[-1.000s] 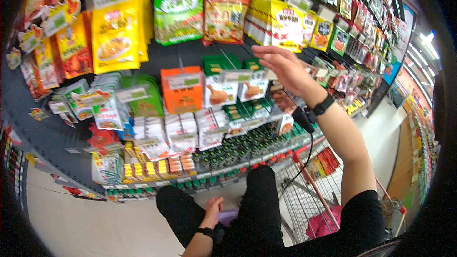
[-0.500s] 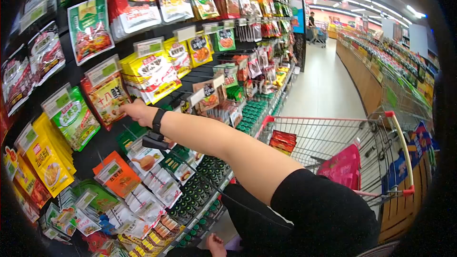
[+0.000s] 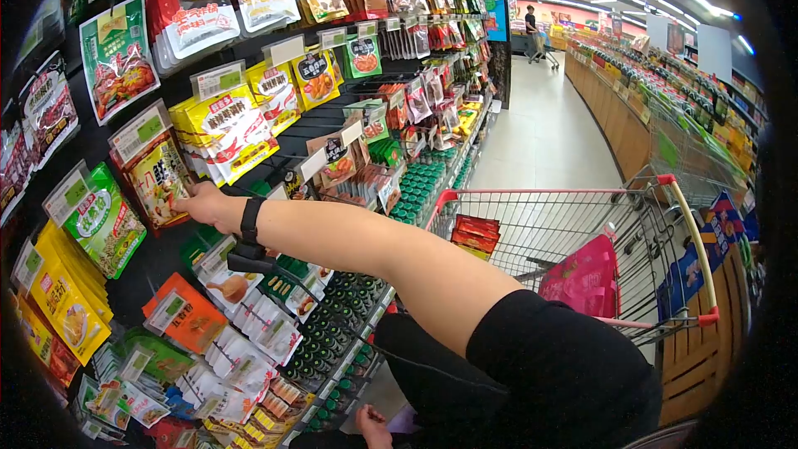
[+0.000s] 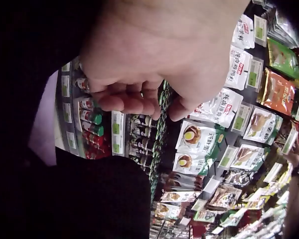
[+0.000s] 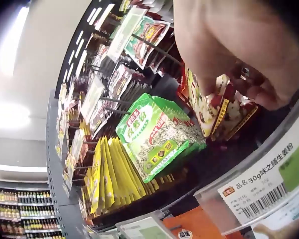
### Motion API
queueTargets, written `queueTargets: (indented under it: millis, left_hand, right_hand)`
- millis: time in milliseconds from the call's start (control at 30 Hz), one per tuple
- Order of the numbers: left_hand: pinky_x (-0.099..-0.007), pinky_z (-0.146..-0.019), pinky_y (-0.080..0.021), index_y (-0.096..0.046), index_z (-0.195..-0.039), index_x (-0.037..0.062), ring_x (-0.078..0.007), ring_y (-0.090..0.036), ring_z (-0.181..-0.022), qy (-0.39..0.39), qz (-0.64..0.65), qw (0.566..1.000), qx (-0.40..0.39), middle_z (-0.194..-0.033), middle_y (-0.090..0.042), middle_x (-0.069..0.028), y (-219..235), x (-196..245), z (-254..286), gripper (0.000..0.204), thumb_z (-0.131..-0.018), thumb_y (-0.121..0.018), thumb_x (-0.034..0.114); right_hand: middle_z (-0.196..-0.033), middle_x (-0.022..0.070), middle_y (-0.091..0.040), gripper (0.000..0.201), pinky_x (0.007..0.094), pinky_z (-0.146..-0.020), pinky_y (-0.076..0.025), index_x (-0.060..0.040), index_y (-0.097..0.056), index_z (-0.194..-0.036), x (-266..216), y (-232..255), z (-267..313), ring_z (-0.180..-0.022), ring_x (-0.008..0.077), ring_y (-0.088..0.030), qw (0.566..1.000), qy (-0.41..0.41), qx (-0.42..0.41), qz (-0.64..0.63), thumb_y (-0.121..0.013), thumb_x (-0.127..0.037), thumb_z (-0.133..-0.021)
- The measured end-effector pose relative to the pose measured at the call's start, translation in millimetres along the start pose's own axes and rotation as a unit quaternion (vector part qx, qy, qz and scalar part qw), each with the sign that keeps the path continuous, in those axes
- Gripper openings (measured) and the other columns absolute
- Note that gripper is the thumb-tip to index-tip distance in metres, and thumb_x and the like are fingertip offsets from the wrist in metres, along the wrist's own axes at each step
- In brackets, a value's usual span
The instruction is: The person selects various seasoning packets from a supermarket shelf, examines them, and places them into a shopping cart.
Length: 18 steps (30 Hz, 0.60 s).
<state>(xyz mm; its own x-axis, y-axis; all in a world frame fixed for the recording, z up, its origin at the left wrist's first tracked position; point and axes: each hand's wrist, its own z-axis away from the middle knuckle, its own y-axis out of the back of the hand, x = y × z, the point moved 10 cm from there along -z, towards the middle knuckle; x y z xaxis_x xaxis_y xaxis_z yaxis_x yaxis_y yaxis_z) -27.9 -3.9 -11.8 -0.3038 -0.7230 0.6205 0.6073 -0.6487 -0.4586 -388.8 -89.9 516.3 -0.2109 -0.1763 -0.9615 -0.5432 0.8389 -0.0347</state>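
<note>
At the left of the head view, my right hand (image 3: 211,206) pinches the lower edge of a red and yellow seasoning packet (image 3: 156,176) hanging on the rack. Up close in the right wrist view, thumb and curled fingers are at the lower part of such packets (image 5: 202,107), and more than one edge shows. Beside them hang green-and-white packets (image 5: 152,137). My left hand (image 4: 164,55) hangs with loosely curled fingers and holds nothing. It is low by my dark-clothed legs, with the shelf of small bottles (image 4: 92,122) beyond it.
A shopping cart (image 3: 549,199) stands to my right, with red packets (image 3: 475,235) and a pink bag (image 3: 583,276) inside. Price-tag holders (image 3: 219,81) stick out from the hooks. Far down the aisle is a person (image 3: 530,29) with a cart.
My right hand went from raised in front of the rack to the red and yellow packet, which has since tilted. The head view swung right, bringing the aisle and cart into sight.
</note>
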Motion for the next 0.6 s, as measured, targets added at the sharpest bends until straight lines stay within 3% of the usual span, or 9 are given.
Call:
queueTargets:
  millis: [67,100,200,333,467,600]
  left_hand:
    - [-0.0325,-0.061,-0.037,-0.05,-0.07,0.0121,-0.0139,-0.043,-0.063,-0.007,-0.012,1.0,0.004,-0.066,-0.044,-0.0001,-2,3,2,0.026,-0.089,-0.062,0.026]
    - [-0.0324,-0.061,-0.037,-0.05,-0.071,0.0119,-0.0136,-0.043,-0.063,-0.008,-0.014,1.0,0.004,-0.067,-0.044,-0.0001,-2,3,2,0.026,-0.089,-0.061,0.026]
    - [-0.0321,-0.061,-0.037,-0.05,-0.071,0.0118,-0.0133,-0.042,-0.063,-0.026,-0.027,0.999,0.003,-0.067,-0.044,0.0003,-4,3,1,0.026,-0.09,-0.061,0.026]
    - [-0.032,-0.062,-0.037,-0.052,-0.075,0.011,-0.0135,-0.042,-0.066,-0.028,-0.04,0.999,-0.008,-0.07,-0.044,0.0009,-12,8,9,0.023,-0.09,-0.061,0.026]
    - [-0.0347,-0.067,-0.041,-0.058,-0.089,0.0078,-0.0164,-0.046,-0.075,-0.029,-0.038,0.999,-0.009,-0.082,-0.049,-0.0019,-7,3,9,0.016,-0.092,-0.06,0.024]
    - [-0.0365,-0.073,-0.044,-0.06,-0.105,0.0041,-0.0202,-0.049,-0.083,-0.043,-0.057,0.997,-0.022,-0.094,-0.051,-0.0054,7,-8,-16,0.021,-0.092,-0.058,0.02]
  right_hand:
    - [-0.093,0.0106,-0.064,0.04,0.032,-0.074,-0.047,0.0006,-0.062,-0.111,2,-2,-19,-0.084,0.0181,-0.057,0.997,0.068,0.011,0.021,-0.069,-0.029,-0.086]
    - [-0.101,0.0132,-0.066,0.036,0.0322,-0.085,-0.046,0.0013,-0.063,-0.109,-15,0,3,-0.095,0.0207,-0.06,0.997,0.059,0.012,0.043,-0.066,-0.028,-0.088]
    - [-0.1,0.0124,-0.066,0.035,0.0335,-0.076,-0.049,0.0006,-0.062,-0.112,-31,2,13,-0.089,0.0197,-0.062,0.995,0.091,0.007,0.05,-0.064,-0.027,-0.09]
    - [-0.087,0.0149,-0.064,0.03,0.0323,-0.044,-0.049,0.0026,-0.055,-0.109,-32,-5,39,-0.057,0.0217,-0.065,0.995,0.041,-0.088,-0.028,-0.055,-0.024,-0.095]
    - [-0.102,0.0141,-0.062,0.032,0.0278,-0.048,-0.052,0.0031,-0.053,-0.113,-46,0,76,-0.061,0.0189,-0.066,0.991,0.054,-0.11,-0.043,-0.048,-0.025,-0.099]
    - [-0.09,0.0103,-0.064,0.028,0.0267,-0.047,-0.051,0.0024,-0.054,-0.109,-65,10,112,-0.057,0.0137,-0.062,0.985,0.096,-0.121,-0.075,-0.047,-0.023,-0.099]
